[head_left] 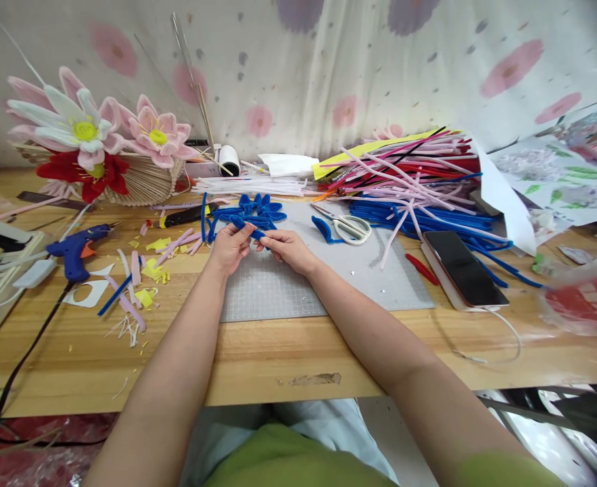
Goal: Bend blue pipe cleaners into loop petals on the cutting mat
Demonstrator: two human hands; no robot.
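My left hand [231, 249] and my right hand [284, 246] are close together over the back left of the grey cutting mat [278, 291]. Between them they pinch a blue fuzzy strip [238, 222], its left end showing above my left fingers. Just behind the hands lie several blue looped pieces [261, 205]. To the right, scissors [351, 228] with pale handles rest on the mat beside a bent blue piece [321, 228]. A large bundle of blue stems [430, 220] lies at the mat's back right.
Fuzzy flowers [95, 135] stand at the back left, above a blue glue gun [79, 250]. Pink and yellow scraps [151, 269] lie left of the mat. A phone [464, 268], red tool [422, 268] and plastic container [587, 294] are right. Pink stems [404, 162] lie behind.
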